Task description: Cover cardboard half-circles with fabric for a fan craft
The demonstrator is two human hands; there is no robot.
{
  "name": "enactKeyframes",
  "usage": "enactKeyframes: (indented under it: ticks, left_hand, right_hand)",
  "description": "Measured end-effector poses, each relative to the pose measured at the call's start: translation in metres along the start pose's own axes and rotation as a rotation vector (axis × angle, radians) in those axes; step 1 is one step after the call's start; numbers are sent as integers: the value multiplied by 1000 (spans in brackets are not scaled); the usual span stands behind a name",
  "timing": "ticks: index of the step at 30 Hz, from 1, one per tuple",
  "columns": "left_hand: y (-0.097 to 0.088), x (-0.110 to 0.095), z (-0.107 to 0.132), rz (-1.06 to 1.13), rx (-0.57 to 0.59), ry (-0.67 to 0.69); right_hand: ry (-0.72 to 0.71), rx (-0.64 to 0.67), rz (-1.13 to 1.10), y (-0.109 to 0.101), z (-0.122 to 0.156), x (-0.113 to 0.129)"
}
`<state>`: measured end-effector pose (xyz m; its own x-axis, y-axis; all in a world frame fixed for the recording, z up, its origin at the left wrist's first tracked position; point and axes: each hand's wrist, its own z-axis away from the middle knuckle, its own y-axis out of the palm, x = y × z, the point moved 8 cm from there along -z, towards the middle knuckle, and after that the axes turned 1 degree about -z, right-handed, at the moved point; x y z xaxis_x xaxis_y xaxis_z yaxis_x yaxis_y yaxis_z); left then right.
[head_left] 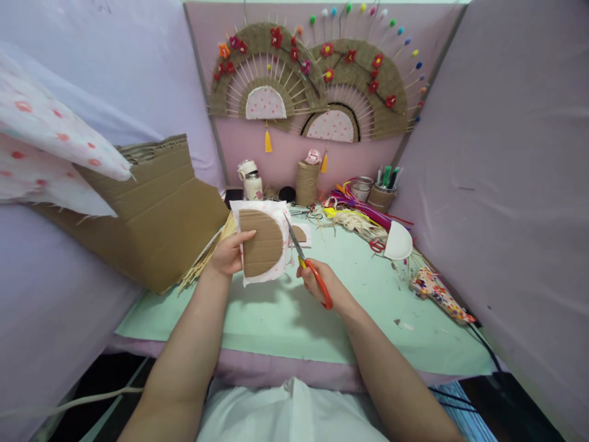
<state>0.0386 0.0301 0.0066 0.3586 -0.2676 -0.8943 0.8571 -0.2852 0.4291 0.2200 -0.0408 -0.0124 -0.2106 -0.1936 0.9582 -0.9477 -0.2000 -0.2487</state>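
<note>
My left hand (pixel 229 253) pinches the left side of a half-round cardboard piece (pixel 263 245) backed by a larger sheet of white dotted fabric (pixel 237 212), its thumb flat on the cardboard. The fabric sticks out past the cardboard all round. In my right hand (pixel 324 283) are scissors (pixel 320 283) with orange and yellow handles. Their blades point up and left, close to the fabric's right edge; whether they touch it I cannot tell. Behind, on the table, lies a smaller cardboard half-round on white fabric (pixel 304 233), partly hidden.
Large cardboard (pixel 156 227) and dotted fabric (pixel 50 141) stand at left beside thin sticks (pixel 207 258). Along the back are a bottle (pixel 252 181), twine (pixel 307 184) and a pen holder (pixel 383 195). At right lie a white half-round (pixel 398 240) and a patterned glue gun (pixel 439 294) with a cable.
</note>
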Motion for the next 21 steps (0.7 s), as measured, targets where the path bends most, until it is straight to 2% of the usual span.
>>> enactKeyframes:
  ticks: [14, 21]
  left_hand:
    - [-5, -2, 0, -3, -23, -1]
    - [0, -9, 0, -23, 55, 6]
  right_hand:
    - [97, -92, 53, -9, 2, 3]
    - [92, -50, 112, -11, 6, 17]
